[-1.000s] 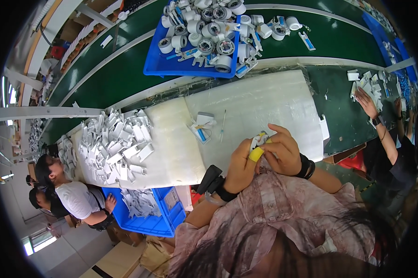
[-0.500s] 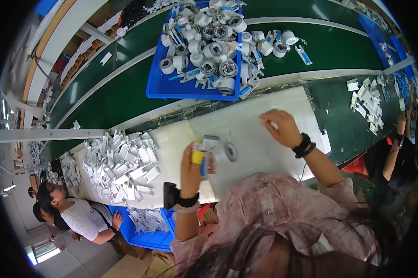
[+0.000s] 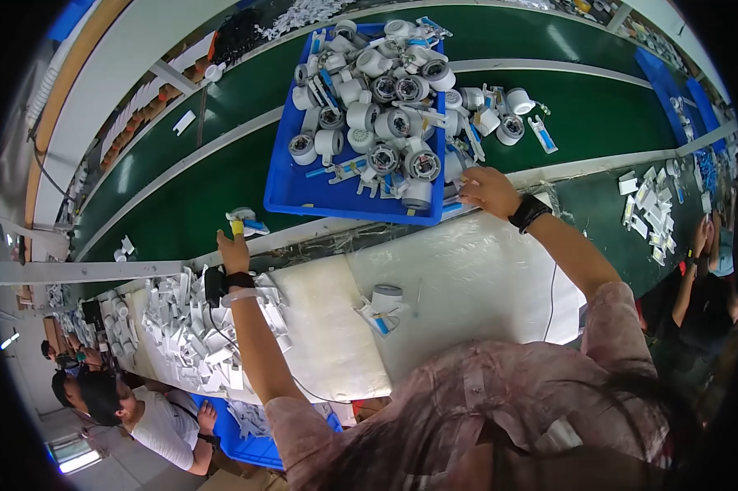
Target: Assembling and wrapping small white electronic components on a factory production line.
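Note:
My left hand [image 3: 236, 253] reaches over the green belt at the left, a yellow cover on one finger. Its fingertips are closed on a white part with a blue strip [image 3: 256, 225]. At the right front corner of the blue tray [image 3: 336, 206], my right hand [image 3: 493, 193] has bent fingers, thumb and forefinger a little apart. They are close to a white piece [image 3: 456, 162] beside the tray; contact is unclear. On the pale mat [image 3: 467, 278] between my arms sits a white assembly with a grey-rimmed round head [image 3: 386, 299] and a blue strip.
White and grey round-headed assemblies [image 3: 383, 159] heap the tray, and several lie on the belt [image 3: 582, 106] beside it. Loose white plastic parts [image 3: 193, 327] pile up at the left. A blue bin [image 3: 254, 446] stands below. People work at both sides.
My left hand has gone from the mat to the belt at the far left with the white part. My right hand has moved outward to the tray's corner. The view has shifted.

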Motion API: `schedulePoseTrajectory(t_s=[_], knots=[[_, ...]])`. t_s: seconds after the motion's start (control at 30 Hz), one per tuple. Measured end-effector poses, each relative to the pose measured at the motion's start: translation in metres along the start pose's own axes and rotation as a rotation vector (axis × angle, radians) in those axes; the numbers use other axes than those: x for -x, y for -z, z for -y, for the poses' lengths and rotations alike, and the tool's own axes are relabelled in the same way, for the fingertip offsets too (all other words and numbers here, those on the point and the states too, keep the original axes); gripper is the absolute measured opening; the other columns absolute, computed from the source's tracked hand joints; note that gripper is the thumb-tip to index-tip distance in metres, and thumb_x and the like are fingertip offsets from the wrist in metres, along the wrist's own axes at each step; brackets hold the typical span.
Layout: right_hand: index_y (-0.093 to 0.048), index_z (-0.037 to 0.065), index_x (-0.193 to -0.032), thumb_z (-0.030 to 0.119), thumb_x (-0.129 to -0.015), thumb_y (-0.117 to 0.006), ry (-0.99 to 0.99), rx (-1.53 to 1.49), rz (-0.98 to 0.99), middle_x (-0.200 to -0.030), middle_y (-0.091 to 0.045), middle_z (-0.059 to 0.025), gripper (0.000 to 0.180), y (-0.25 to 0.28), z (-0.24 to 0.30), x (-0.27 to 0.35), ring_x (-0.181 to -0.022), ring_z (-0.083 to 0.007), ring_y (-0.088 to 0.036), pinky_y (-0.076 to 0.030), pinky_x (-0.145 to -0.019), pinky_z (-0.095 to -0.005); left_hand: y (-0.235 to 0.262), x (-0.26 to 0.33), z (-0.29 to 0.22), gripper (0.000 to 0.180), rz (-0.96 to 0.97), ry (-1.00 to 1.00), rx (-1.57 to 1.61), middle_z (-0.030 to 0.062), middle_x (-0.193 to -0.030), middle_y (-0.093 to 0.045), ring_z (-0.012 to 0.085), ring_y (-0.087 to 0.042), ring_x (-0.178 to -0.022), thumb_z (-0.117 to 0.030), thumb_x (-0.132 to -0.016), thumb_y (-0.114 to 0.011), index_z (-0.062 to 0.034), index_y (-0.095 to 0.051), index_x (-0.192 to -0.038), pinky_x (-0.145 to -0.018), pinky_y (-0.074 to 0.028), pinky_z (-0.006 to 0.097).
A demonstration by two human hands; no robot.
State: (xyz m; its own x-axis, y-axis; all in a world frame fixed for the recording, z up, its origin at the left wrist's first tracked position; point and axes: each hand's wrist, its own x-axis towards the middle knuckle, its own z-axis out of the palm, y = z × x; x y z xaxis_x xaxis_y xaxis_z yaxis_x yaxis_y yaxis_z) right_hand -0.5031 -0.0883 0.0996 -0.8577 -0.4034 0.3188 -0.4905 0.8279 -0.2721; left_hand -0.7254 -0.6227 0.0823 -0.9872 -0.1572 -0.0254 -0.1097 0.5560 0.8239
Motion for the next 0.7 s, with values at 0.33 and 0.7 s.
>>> schedulePoseTrajectory(t_s=[0.33,0.7], knots=[[-0.06,0.003,-0.089,0.017,-0.091,-0.059,-0.465,-0.474,-0.007,-0.077,-0.064,-0.0102,0.014,0.069,0.12,0.043,-0.072,-0.0314,-0.06,-0.046,-0.069,-0.0403,-0.09,0.27,-0.175,0.084,0.702,-0.779,0.084,0.0224,-0.134,-0.046,0.04,-0.043,-0.123,-0.025,-0.069,-0.08,0.0025,-0.039,-0.136,-0.104,-0.035,0.044],[-0.064,0.003,-0.09,0.014,-0.091,-0.06,-0.318,-0.707,-0.063,-0.082,-0.064,-0.0091,0.011,0.119,0.211,0.073,-0.074,-0.0258,-0.06,-0.046,-0.068,-0.0355,-0.108,0.383,-0.157,0.049,0.752,-0.385,0.642,0.0106,-0.105,-0.064,0.0234,-0.062,-0.101,-0.004,-0.077,-0.074,-0.0034,-0.053,-0.121,-0.095,-0.044,0.034]])
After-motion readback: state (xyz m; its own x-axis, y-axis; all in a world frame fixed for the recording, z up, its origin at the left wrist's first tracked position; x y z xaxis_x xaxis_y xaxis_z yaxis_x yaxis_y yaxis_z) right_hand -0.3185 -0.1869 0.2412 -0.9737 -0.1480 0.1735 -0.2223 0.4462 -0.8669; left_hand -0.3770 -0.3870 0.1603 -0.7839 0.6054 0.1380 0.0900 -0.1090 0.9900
